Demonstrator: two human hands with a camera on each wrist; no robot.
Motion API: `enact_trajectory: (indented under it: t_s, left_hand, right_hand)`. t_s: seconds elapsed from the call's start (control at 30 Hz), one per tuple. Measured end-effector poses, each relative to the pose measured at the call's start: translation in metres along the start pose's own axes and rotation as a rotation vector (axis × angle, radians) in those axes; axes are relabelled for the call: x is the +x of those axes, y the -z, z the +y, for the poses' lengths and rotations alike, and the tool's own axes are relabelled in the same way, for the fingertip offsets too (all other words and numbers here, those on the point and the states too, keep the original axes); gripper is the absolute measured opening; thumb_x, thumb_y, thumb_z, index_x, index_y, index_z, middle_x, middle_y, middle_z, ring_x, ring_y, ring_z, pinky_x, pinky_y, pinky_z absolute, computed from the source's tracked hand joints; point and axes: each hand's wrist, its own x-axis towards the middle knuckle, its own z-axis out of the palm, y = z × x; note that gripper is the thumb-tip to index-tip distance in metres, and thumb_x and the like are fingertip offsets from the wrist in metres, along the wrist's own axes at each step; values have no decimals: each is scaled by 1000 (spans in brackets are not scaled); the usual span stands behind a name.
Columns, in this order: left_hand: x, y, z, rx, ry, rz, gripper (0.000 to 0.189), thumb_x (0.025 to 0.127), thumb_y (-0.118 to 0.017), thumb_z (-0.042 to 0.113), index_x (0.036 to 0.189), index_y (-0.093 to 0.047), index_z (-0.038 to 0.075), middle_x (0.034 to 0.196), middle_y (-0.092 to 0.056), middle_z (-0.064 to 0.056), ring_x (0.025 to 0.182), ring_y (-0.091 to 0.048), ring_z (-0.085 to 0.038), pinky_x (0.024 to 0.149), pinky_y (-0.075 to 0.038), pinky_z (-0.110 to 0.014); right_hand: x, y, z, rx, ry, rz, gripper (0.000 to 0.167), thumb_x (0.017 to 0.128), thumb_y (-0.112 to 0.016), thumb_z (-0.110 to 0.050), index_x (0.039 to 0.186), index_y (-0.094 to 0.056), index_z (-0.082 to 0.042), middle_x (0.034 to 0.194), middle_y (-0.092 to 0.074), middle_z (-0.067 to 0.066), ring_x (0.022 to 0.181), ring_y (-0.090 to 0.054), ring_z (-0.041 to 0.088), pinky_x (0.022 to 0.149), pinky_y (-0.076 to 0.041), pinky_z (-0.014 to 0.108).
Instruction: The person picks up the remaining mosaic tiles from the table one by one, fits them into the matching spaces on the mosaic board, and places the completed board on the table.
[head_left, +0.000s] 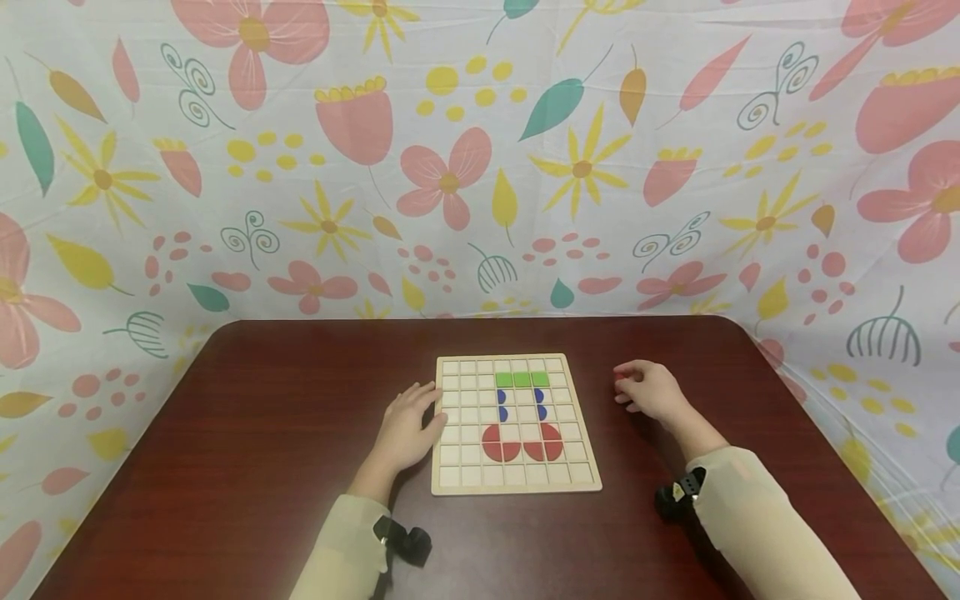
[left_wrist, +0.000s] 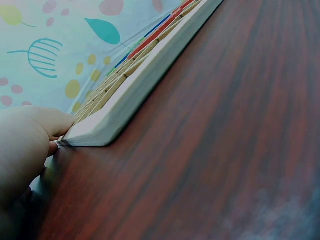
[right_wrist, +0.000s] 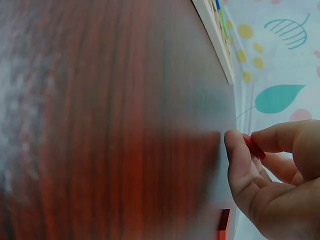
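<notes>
A square wooden grid board (head_left: 457, 476) lies on the table. Three green square tiles (head_left: 522, 380), several blue half-circle tiles (head_left: 502, 413) and several red rounded tiles (head_left: 551, 450) sit in its cells. My left hand (head_left: 405, 429) rests at the board's left edge, thumb and fingertips touching the rim, fingers loosely extended. To the right of the board, my right hand (head_left: 651, 392) pinches a small red tile (right_wrist: 254, 146) between thumb and fingers, just above the table. The fingers cover much of that tile, so its full shape cannot be told.
Another red piece (right_wrist: 224, 226) shows at the bottom of the right wrist view. The dark wooden table (head_left: 247, 467) ends at a flower-printed cloth (head_left: 450, 250) hanging behind it. Each sleeve carries a black wrist camera, such as the left one (head_left: 405, 542).
</notes>
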Motion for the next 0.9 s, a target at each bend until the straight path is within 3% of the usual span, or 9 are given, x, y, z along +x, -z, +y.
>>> enact_trajectory:
  t_s: [0.43, 0.7, 0.8, 0.9]
  left_hand:
    - [0, 0, -1, 2, -4, 0, 44, 93, -55, 29, 133, -54, 10, 144, -47, -10, 139, -33, -33, 113, -22, -56]
    - [0, 0, 0, -3, -6, 5, 45, 93, -56, 30, 133, -54, 9, 143, -47, -11, 139, -33, -33, 113, -22, -57]
    - [0, 0, 0, -1, -4, 5, 45, 93, -56, 29, 133, -55, 9, 143, -48, -11, 139, -34, -33, 113, -23, -56]
    - [0, 0, 0, -3, -1, 4, 45, 93, -56, 29, 133, -54, 9, 143, -47, -11, 139, -33, -33, 113, -22, -56]
  right_hand:
    - [-7, -8, -5, 156, -17, 6, 36, 94, -55, -18, 119, -50, 8, 106, -70, 19, 83, -68, 13, 67, -57, 29]
    - [-14, -12, -11, 192, -32, 19, 34, 91, -60, -21, 111, -55, 6, 89, -72, 4, 76, -65, 7, 64, -54, 28]
    - [-17, -13, -12, 221, -35, 19, 35, 91, -61, -21, 113, -55, 7, 85, -70, 0, 74, -65, 6, 63, -54, 28]
    - [-19, -16, -12, 281, -27, 8, 40, 92, -60, -19, 120, -53, 9, 92, -72, 4, 75, -66, 6, 65, -55, 27]
